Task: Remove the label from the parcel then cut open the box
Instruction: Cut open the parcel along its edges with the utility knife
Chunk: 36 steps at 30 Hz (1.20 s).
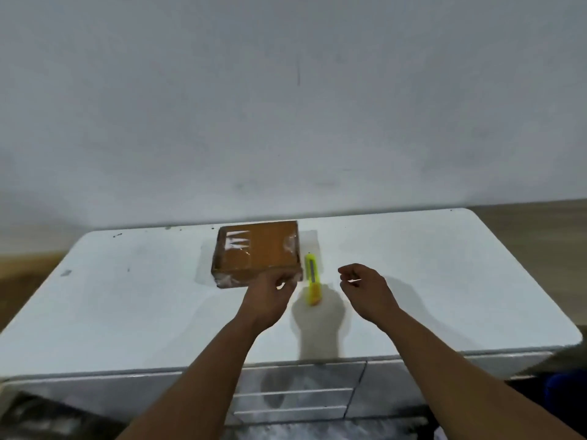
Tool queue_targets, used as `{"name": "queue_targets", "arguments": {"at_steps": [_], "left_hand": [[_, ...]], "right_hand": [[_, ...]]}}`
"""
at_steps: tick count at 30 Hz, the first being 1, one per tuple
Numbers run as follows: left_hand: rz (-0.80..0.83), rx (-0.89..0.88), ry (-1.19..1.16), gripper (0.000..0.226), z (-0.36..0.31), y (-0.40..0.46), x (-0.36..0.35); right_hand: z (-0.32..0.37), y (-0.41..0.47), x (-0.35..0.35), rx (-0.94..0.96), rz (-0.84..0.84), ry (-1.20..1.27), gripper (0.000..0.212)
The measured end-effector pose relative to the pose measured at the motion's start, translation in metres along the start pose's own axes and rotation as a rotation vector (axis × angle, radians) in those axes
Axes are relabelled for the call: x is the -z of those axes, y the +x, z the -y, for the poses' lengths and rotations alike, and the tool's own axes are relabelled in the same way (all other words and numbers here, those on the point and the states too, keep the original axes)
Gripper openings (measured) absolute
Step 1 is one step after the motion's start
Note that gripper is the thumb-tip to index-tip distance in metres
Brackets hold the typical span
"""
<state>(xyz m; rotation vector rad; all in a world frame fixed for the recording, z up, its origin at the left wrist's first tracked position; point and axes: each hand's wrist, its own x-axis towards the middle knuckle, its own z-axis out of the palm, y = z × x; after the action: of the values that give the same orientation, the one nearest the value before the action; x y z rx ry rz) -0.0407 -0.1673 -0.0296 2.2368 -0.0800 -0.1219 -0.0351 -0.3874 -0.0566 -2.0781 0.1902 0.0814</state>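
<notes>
my left grip (273, 289) sits at the near right corner of the parcel (257, 252), fingers curled together as if pinching at the clear wrap there; whether it actually has hold of anything i cannot tell. my right grip (359, 281) hangs over bare bench (444, 281), loosely curled, thumb and forefinger close, holding nothing i can make out.

the parcel lies just ahead of the left grip, flat on the bench, brown card under glossy tape, its long side running left to right. a pale taped patch (237, 241) on its far left top may be the label, though it is too blurred to be sure; i judge the left grip the nearer one for peeling it.

the yellow cutter (312, 279) lies between my two grips, just beside the parcel's right edge, long axis pointing away from me. the right grip is nearer to it. nothing stands in the way of either reach.
</notes>
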Motion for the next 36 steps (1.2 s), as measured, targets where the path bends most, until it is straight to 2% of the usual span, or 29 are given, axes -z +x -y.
{"name": "queue_targets", "arguments": {"at_steps": [7,12,14,17,18,20,26,28,31,36], "left_hand": [[-0.140,0.131,0.029,0.025,0.065,0.021,0.083],[-0.217,0.157,0.043,0.037,0.097,0.042,0.099],[-0.219,0.179,0.109,0.060,0.104,0.053,0.101],[-0.039,0.206,0.160,0.128,0.102,0.071,0.103],[0.013,0.185,0.168,0.144,0.102,0.079,0.103],[0.063,0.171,0.091,0.158,0.107,0.091,0.100],[0.023,0.043,-0.161,0.139,0.128,0.100,0.085],[-0.004,0.012,-0.197,0.132,0.133,0.099,0.082],[-0.014,-0.003,-0.203,0.142,0.139,0.100,0.081],[-0.020,-0.038,-0.237,0.141,0.142,0.100,0.077]], "right_hand": [[0.033,0.033,-0.072,-0.035,-0.041,-0.114,0.026],[0.027,0.048,-0.090,-0.131,-0.106,-0.214,0.031],[0.027,0.051,-0.094,-0.158,-0.107,-0.267,0.035],[0.023,0.056,-0.098,-0.164,-0.091,-0.366,0.038],[0.023,0.058,-0.098,-0.174,-0.083,-0.398,0.037],[0.023,0.063,-0.096,-0.209,-0.063,-0.433,0.037],[0.026,0.074,-0.081,-0.282,-0.107,-0.251,0.023],[0.028,0.075,-0.076,-0.302,-0.126,-0.065,0.023],[0.038,0.080,-0.072,-0.373,-0.100,0.264,0.022],[0.050,0.092,-0.066,-0.301,-0.115,0.277,0.034]]}}
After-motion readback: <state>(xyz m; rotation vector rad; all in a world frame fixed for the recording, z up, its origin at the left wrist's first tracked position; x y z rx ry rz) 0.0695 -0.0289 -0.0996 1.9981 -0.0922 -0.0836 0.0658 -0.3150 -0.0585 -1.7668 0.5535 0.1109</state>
